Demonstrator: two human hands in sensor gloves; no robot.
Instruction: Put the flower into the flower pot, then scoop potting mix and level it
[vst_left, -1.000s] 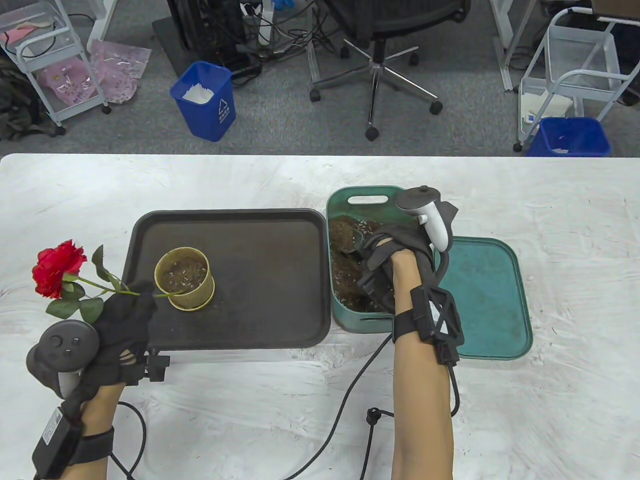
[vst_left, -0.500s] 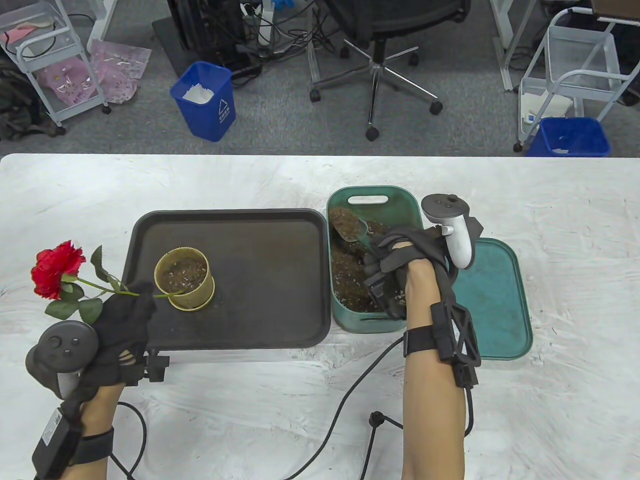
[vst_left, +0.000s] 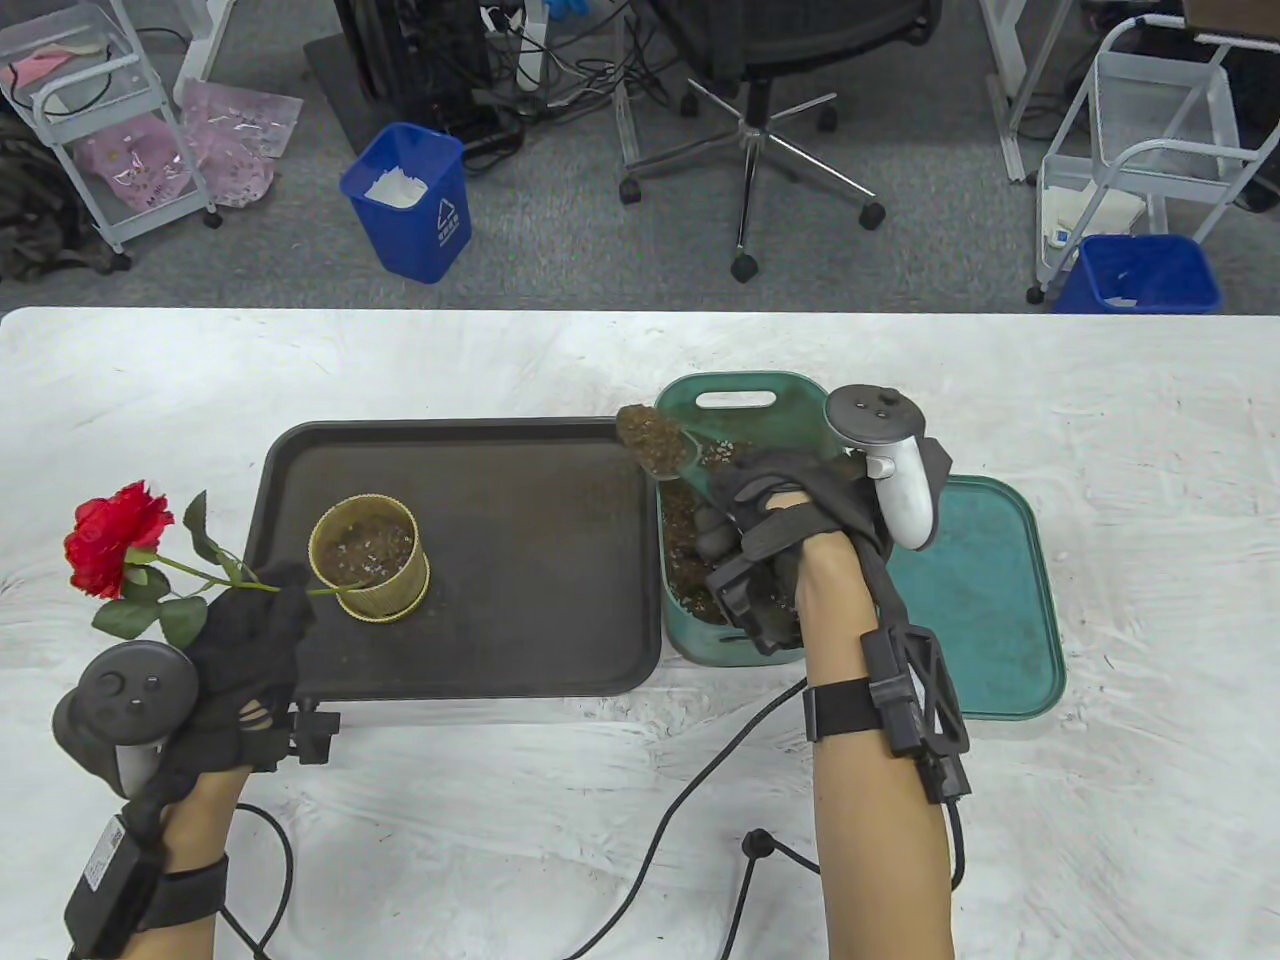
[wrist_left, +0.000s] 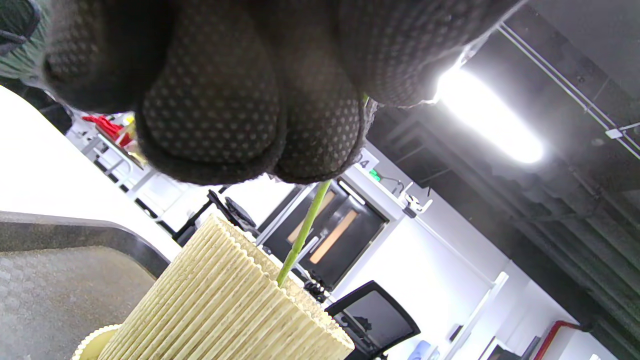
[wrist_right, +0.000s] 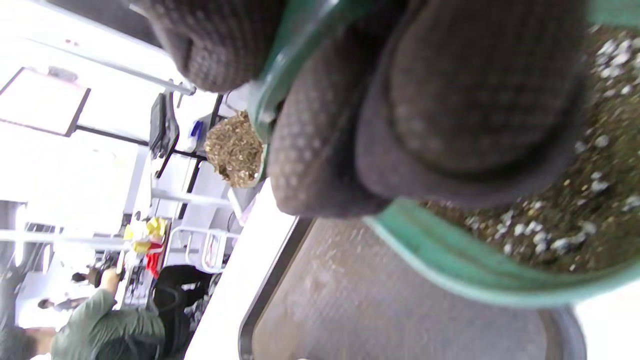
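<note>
White table (vst_left: 500, 880): hands clamped on flower (vst_left: 115, 540) stem and loaded scoop (vst_left: 660, 445).

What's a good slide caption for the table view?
Left hand holds the rose stem in the pot; right hand lifts a scoop of mix toward it.

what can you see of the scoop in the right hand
The scoop is a small green trowel, apparently plastic, heaped with brown potting mix. The right hand grips its handle, fingers curled round it. It is lifted above the green bin, with its loaded bowl over the bin's left rim at the far right corner of the dark tray, pointing towards the flower pot. The handle is mostly hidden by the glove.
</note>
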